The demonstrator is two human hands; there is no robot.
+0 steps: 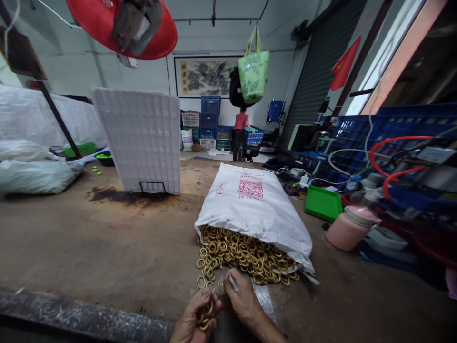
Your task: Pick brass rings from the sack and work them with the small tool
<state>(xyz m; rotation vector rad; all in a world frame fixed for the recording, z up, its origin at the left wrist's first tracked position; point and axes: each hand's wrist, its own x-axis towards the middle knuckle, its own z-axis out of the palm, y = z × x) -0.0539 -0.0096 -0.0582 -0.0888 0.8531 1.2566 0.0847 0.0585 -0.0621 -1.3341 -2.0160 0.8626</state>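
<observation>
Several brass-coloured metal rings are bunched in my left hand, its fingers curled around them. Just to the right, my right hand is closed on a small pale-grey object, whose kind I cannot make out. A single ring shows by the right fingertips; whether they touch it I cannot tell. Beyond both hands, a white woven sack with red print lies on its side. From its mouth a heap of the same rings spills onto the brown tabletop.
A white gridded panel stands upright at left in a black wire stand. Filled pale bags lie far left. To the right are a green tray and a pink jug. A red lamp shade hangs overhead. A person stands behind.
</observation>
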